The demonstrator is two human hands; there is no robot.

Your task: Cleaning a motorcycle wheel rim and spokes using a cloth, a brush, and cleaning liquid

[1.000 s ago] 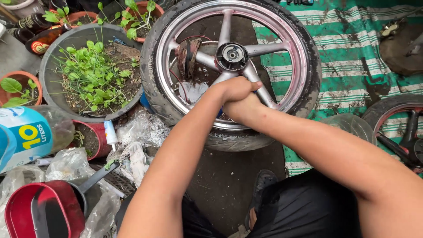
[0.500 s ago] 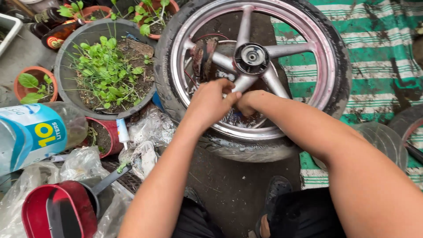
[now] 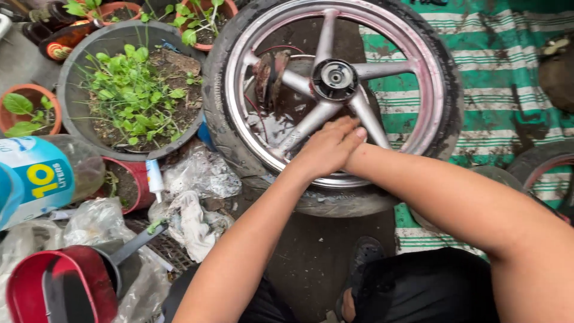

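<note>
A motorcycle wheel [image 3: 230,90] with a black tyre, a silver-pink rim and a five-spoke hub [image 3: 335,79] lies flat on the ground in front of me. My left hand [image 3: 326,152] rests palm down on the lower spokes near the rim, fingers together. My right forearm [image 3: 430,191] reaches in from the right. The right hand itself is hidden under my left hand. Whether either hand holds anything I cannot tell.
A grey tub of green plants [image 3: 75,113] and clay pots [image 3: 33,96] stand at the left. A blue-and-white water bottle [image 3: 36,179], a red scoop [image 3: 60,287] and crumpled plastic bags [image 3: 200,173] lie lower left. A green striped tarp [image 3: 496,72] and another wheel [image 3: 541,167] lie at the right.
My hands were clasped just below the hub; they have slid down towards the lower rim, and the left now lies flat over the right. The view shifted slightly.
</note>
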